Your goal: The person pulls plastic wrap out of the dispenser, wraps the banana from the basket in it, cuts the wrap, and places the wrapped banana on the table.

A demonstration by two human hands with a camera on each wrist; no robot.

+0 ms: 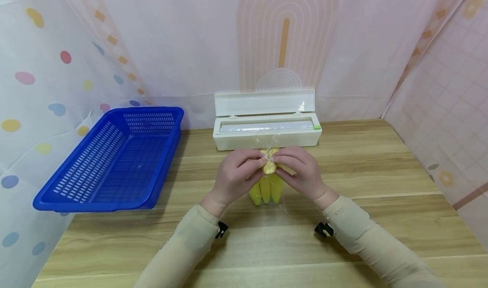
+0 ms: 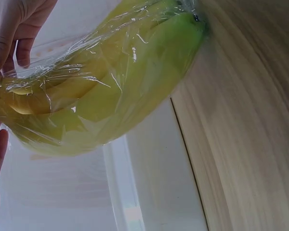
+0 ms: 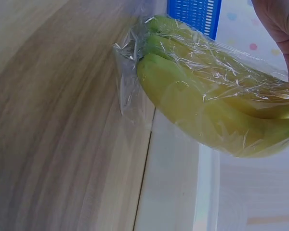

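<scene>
A bunch of yellow-green bananas (image 1: 265,190), wrapped in clear cling film (image 1: 271,152), is held stem end up above the table. My left hand (image 1: 233,175) pinches the gathered film at the stem end from the left. From the other side my right hand (image 1: 305,171) pinches the same spot, fingertips close to the left ones. In the left wrist view the film lies wrinkled and shiny over the bananas (image 2: 111,96). Loose film hangs past the lower tips of the bananas (image 3: 202,101) in the right wrist view.
Behind the hands stands a white cling film box (image 1: 267,142), its lid (image 1: 263,103) raised and a film roll (image 1: 263,127) inside. A blue plastic basket (image 1: 106,205) is at the left of the wooden table (image 1: 381,165). Patterned cloth walls (image 1: 183,46) surround the table's back and sides.
</scene>
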